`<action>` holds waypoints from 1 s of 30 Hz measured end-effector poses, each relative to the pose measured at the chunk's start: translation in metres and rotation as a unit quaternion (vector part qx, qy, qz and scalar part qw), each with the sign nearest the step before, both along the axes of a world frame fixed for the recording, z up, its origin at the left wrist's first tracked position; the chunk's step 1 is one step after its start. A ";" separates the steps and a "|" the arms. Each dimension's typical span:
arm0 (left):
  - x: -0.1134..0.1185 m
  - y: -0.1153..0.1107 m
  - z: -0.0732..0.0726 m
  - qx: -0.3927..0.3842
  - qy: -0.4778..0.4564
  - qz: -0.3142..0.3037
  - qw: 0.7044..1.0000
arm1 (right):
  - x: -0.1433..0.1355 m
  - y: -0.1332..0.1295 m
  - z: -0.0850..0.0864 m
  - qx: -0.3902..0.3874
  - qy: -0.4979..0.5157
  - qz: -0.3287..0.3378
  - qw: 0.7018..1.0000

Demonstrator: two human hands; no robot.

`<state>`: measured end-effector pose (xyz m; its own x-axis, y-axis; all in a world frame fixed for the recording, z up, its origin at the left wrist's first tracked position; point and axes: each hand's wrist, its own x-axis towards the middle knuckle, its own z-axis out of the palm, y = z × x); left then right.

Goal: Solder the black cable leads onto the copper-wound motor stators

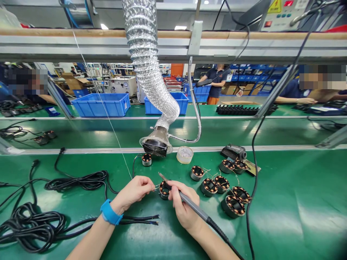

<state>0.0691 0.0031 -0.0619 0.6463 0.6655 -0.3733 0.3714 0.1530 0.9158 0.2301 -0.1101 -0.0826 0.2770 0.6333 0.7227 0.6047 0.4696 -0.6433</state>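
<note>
My right hand (185, 207) is wrapped round the grey handle of a soldering iron (193, 207), its tip pointing up and left above a motor stator (164, 190). This stator is a dark ring with copper windings, lying on the green mat and partly covered by my right fingers. To its left, my left hand (138, 191) is closed in a pinch on thin wire (156, 187) close to the stator's edge. A strand of solder wire (114, 130) runs down from a spool (78, 13) overhead to behind my left hand. Whether the pinched wire is that strand cannot be made out.
Several stators (209, 186) with loose leads lie at right, near a soldering iron stand (233, 153). Coiled black cables (78, 180) cover the left side. A fume extractor hose (148, 65) hangs ahead, beside a round tub (184, 155). A black cord (253, 144) dangles at right.
</note>
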 end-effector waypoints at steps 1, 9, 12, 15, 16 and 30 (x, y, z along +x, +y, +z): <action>0.000 0.000 0.000 0.000 -0.001 0.000 1.000 | 0.000 0.002 -0.001 0.003 -0.008 0.007 1.000; 0.001 0.000 0.000 0.023 -0.013 -0.005 1.000 | -0.002 0.020 -0.011 0.004 -0.060 0.026 0.998; 0.002 -0.002 0.000 0.034 -0.035 -0.011 0.999 | -0.004 0.023 -0.011 -0.015 -0.050 0.068 0.996; 0.002 -0.005 0.001 0.042 -0.056 -0.013 0.997 | -0.006 0.025 -0.012 -0.027 -0.048 0.097 0.994; 0.002 -0.006 0.002 0.045 -0.062 -0.013 0.997 | -0.007 0.026 -0.013 -0.029 -0.048 0.103 0.993; 0.001 -0.008 0.003 0.076 -0.027 -0.076 0.994 | -0.007 0.021 -0.019 -0.020 -0.090 0.111 0.989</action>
<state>0.0700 -0.0051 -0.0592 0.7598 0.6046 -0.2389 0.3302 -0.0423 0.9430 0.2231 -0.0893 -0.1014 -0.0038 0.6929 0.7210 0.5956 0.5808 -0.5550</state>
